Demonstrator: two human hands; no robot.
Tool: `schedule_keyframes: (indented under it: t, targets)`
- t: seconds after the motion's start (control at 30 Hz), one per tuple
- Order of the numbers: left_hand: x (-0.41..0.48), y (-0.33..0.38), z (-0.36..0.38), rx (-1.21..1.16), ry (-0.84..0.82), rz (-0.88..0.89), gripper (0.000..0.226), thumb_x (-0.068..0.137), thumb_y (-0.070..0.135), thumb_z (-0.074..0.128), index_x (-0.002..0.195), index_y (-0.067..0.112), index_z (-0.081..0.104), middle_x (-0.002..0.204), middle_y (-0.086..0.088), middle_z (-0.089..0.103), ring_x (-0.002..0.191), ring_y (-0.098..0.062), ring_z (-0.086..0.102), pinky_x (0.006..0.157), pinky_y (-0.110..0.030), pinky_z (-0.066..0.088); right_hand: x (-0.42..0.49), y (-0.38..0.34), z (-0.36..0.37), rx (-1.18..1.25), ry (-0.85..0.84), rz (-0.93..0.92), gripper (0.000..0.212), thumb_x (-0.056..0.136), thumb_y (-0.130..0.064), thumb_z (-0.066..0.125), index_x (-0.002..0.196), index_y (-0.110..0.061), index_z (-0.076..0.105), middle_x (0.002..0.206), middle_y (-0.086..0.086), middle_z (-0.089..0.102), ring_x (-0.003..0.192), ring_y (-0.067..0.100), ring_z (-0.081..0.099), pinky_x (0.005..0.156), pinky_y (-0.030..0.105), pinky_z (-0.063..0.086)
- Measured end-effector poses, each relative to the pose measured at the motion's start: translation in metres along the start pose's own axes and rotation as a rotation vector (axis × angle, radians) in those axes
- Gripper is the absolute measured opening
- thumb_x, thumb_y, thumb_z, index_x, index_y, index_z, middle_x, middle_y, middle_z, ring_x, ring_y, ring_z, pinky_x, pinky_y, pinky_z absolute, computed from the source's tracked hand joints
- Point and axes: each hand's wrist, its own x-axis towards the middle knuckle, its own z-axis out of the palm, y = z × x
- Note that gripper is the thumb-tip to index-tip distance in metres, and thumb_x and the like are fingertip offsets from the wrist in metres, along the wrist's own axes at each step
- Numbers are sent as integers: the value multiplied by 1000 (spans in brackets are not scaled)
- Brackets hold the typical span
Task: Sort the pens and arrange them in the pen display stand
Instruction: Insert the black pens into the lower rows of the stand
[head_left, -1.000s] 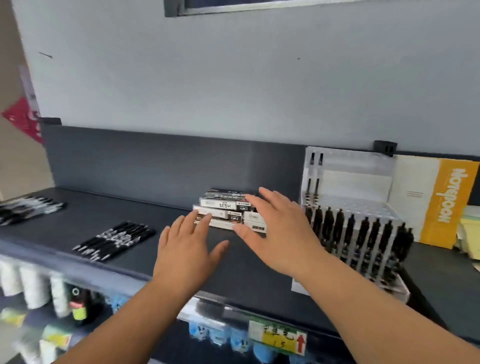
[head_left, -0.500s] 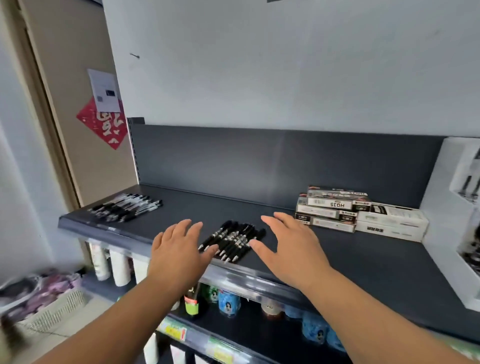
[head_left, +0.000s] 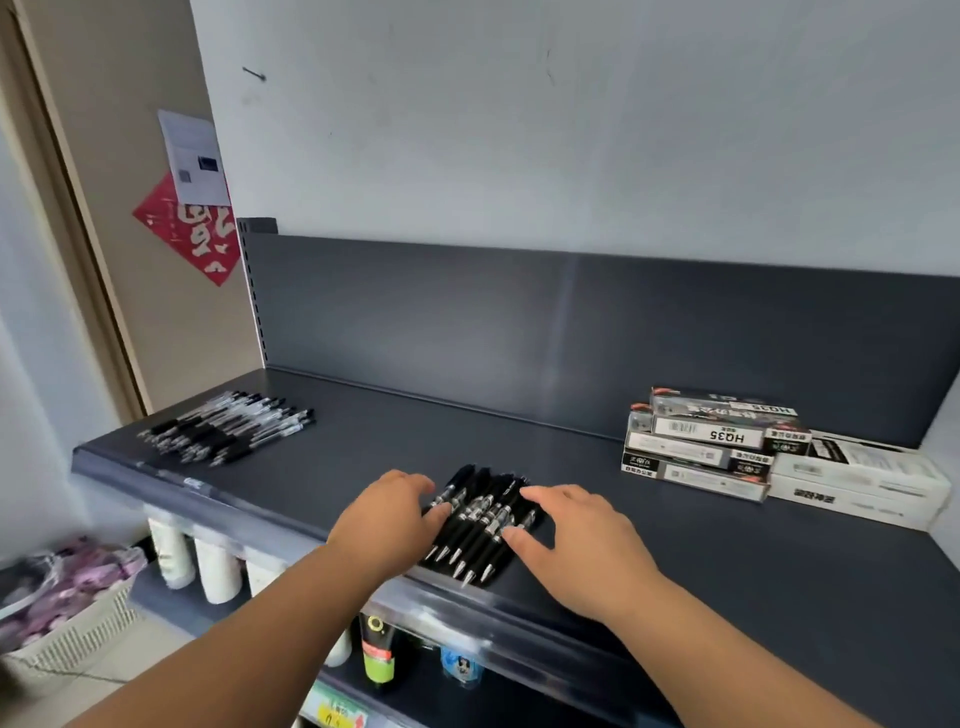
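Note:
A pile of several black pens lies near the front edge of the dark shelf, tips toward me. My left hand touches the pile's left side with bent fingers, and my right hand rests its spread fingertips on the pile's right side. Neither hand lifts a pen. A second pile of clear-and-black pens lies at the shelf's far left. Only a pale sliver of the pen display stand shows at the right edge.
Stacked pen boxes and white boxes stand at the back right, against the shelf's dark back panel. Bottles stand on the lower shelf. A basket sits on the floor at lower left.
My view has swung left, away from the stand. Both hands have moved from hovering over the shelf down onto the two sides of the black pen pile.

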Motion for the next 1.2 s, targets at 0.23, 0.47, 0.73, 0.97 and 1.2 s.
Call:
schedule_keyframes:
  t: [0.23, 0.47, 0.73, 0.97, 1.2]
  targets:
    - [37, 0, 1, 14, -138, -48, 26, 83, 34, 64, 108, 27, 62, 113, 2, 68, 103, -15, 62, 89, -27, 48, 25, 2, 5, 3, -63, 49, 45, 91, -63, 44, 128, -39, 53, 115, -9, 59, 116, 14, 51, 98, 33, 39]
    - [60, 0, -5, 31, -281, -35, 23, 75, 32, 71, 75, 21, 51, 73, -1, 50, 64, -18, 45, 62, -26, 39, 38, -11, 6, 4, -52, 127, 41, 87, -63, 50, 118, -37, 54, 115, -8, 57, 109, 15, 55, 83, 31, 44]
    - [75, -18, -1, -140, -343, 48, 26, 76, 32, 73, 81, 7, 72, 67, -7, 64, 59, -17, 57, 74, -33, 58, 44, -29, 7, 66, -44, 315, 55, 78, -48, 63, 125, -26, 44, 109, -3, 53, 97, 17, 55, 76, 32, 50]
    - [70, -26, 7, -345, -371, 154, 21, 79, 30, 70, 74, 10, 68, 64, -3, 55, 58, -16, 51, 59, -26, 47, 50, -45, 5, 154, -29, 541, 49, 73, -33, 73, 105, -13, 42, 84, -1, 54, 67, 11, 56, 56, 27, 48]
    - [69, -33, 9, -538, -384, 173, 27, 79, 31, 70, 79, 5, 66, 67, -2, 59, 63, -15, 54, 62, -29, 47, 47, -53, 4, 121, -13, 624, 31, 71, -32, 73, 70, -15, 47, 69, -1, 54, 61, 15, 51, 50, 23, 40]
